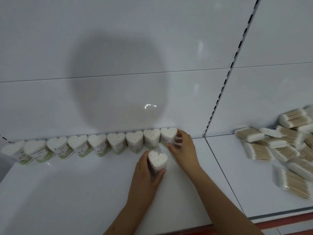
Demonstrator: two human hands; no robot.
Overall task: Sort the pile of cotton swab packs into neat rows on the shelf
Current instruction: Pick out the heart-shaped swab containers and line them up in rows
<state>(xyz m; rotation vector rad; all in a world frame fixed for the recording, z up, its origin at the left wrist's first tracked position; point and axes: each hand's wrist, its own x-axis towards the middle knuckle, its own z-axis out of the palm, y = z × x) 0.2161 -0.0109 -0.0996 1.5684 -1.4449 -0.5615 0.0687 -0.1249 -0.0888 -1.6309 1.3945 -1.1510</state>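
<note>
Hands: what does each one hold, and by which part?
Left hand grips a heart-shaped pack by its sides. Right hand grips the row's last pack by its right side.

Both my forearms come in bare from the bottom edge, angled up and a bit left, pretty much parallel. My left hand (145,173) sits lower and closer to me, fingers (142,160) curled around an upright heart-shaped swab pack (157,161) with the thumb wrapped across the near side. My right hand (182,147) reaches further out, wrist bent, fingers spread and curled on the side of the end pack (168,135) of a row.
</note>
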